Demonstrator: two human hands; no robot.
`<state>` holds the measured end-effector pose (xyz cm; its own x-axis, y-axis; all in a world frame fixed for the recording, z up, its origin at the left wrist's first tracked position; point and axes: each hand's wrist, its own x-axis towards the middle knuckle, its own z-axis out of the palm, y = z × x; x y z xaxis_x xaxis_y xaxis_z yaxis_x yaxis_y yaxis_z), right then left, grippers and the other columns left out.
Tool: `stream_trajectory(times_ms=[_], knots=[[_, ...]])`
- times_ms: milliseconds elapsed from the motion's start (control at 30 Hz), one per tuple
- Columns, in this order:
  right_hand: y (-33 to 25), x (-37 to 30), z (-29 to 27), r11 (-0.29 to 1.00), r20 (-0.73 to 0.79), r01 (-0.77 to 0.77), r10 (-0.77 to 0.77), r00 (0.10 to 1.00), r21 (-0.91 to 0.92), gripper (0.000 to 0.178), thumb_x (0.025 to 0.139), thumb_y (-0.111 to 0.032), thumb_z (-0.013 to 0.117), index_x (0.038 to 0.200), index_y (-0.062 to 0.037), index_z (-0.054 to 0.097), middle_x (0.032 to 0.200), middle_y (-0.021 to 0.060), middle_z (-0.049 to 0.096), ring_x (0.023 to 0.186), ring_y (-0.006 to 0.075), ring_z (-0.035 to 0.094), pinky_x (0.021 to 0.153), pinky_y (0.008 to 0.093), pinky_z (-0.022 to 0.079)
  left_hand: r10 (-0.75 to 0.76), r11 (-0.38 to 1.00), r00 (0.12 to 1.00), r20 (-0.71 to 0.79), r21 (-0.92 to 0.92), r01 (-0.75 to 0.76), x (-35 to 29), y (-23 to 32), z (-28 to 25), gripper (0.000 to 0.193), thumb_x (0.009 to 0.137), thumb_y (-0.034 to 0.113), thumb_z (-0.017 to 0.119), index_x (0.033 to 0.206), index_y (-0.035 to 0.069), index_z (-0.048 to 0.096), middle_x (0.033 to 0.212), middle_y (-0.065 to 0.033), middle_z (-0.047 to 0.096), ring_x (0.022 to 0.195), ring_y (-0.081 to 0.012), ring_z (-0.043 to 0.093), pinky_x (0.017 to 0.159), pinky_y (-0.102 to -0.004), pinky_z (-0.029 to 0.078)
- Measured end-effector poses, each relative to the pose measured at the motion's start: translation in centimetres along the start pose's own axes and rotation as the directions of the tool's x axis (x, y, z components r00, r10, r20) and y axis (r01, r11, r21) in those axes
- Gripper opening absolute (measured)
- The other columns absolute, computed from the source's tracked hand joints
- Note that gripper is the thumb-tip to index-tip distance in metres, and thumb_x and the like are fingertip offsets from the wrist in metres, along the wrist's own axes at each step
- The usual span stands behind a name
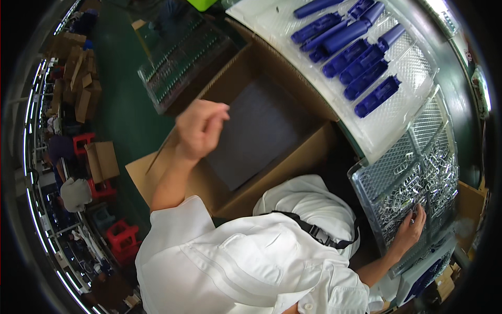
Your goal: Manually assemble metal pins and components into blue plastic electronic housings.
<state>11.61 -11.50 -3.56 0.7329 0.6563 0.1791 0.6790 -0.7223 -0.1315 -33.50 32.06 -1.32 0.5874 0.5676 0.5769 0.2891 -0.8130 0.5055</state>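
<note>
Far left of the carton [285, 73]: cardboard boxes [86, 99] in a heap, then a person in purple [60, 149] and a person in pale clothing [76, 194], both small and turned away. Red stools [121, 238] on the green floor [123, 112], one small box [103, 159] next to them.

Nearer, just beyond the carton's upper left side: stacked trays of green boards [183, 65], in rows.

Left hand [201, 128] above the carton's left edge, raised, blurred. Fingers curled in, thumb close, so narrow; whether something small sits inside cannot be made out.

Carton open, one flap bent outward at lower left, dark sheet [261, 125] flat on its bottom. Wearer's white shirt [266, 261] just below it.

Table [261, 11] along the carton's upper right side. Blue shells [361, 65] on it in a slanting group, several hollow side up, some overlapping.

Right of the carton, below that table's end: clear tray [374, 178], ribbed, tilted in view. Silvery clips [442, 175] scattered through it, thickest on the far right side. Right hand [412, 227] at the tray's near part, fingers bent, tips among the clips; whether one is pinched, cannot tell.
</note>
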Motion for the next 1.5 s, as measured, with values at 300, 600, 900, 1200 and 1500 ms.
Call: stream_trajectory(times_ms=[300,600,900,1200,1500], knots=[[-0.1,0.9,-0.5,0.995,0.121,-0.04,0.03,0.992,0.087,0.037,0.104,-0.005,0.062,0.14,-0.0026,0.064,0.122,0.015,0.07,0.106,0.0282,0.07,0.092,0.0377,0.055,-0.522,0.8,0.114,0.845,0.439,0.41,-39.7,-10.7,16.0,0.035,0.1,0.039,0.061,0.111,0.009,0.075,0.107,-0.0167,0.077,0.1,-0.0409,0.074,0.087,-0.0548,0.058],[2.5,-0.7,-2.0,0.995,0.177,-0.104,0.102,0.979,0.004,0.033,0.106,-0.012,0.063,0.137,-0.0007,0.066,0.12,0.0157,0.071,0.104,0.0274,0.071,0.088,0.0393,0.055,-0.509,0.838,0.322,0.798,0.373,0.399,-41.5,-9.6,17.9,0.029,0.09,0.029,0.065,0.098,0.002,0.075,0.105,-0.0244,0.075,0.097,-0.042,0.074,0.086,-0.0559,0.059],[0.9,2.6,-2.2,0.999,-0.001,-0.024,0.024,1.0,0.031,0.037,0.106,-0.018,0.065,0.14,-0.0026,0.065,0.127,0.0139,0.073,0.098,0.0243,0.07,0.084,0.036,0.056,-0.917,0.277,0.309,0.253,-0.153,0.949,-36.7,-15.3,10.7,0.036,0.096,0.028,0.065,0.125,0.006,0.072,0.116,-0.0151,0.073,0.109,-0.0309,0.067,0.1,-0.0432,0.05],[-7.6,-2.0,-5.8,0.888,-0.14,-0.07,0.148,0.979,0.454,0.039,0.091,0.003,0.075,0.129,-0.0042,0.071,0.122,0.0081,0.073,0.076,0.0116,0.064,0.067,0.027,0.052,-0.823,0.109,0.511,0.248,-0.814,0.57,-6.9,4.0,5.1,0.024,0.093,0.021,0.055,0.109,0.004,0.06,0.097,-0.0079,0.065,0.089,-0.018,0.068,0.077,-0.0318,0.059],[-17.9,-4.5,-5.9,0.568,-0.023,0.37,-0.525,0.851,0.735,0.101,0.076,-0.024,0.091,0.161,-0.0094,0.039,0.139,0.0181,0.064,0.091,0.0353,0.074,0.069,0.0387,0.062,0.563,-0.416,0.737,0.373,-0.643,0.643,-0.6,16.9,14.9,0.005,0.094,0.014,0.061,0.09,0.011,0.061,0.081,-0.0033,0.064,0.068,-0.0189,0.061,0.069,-0.0283,0.05]])
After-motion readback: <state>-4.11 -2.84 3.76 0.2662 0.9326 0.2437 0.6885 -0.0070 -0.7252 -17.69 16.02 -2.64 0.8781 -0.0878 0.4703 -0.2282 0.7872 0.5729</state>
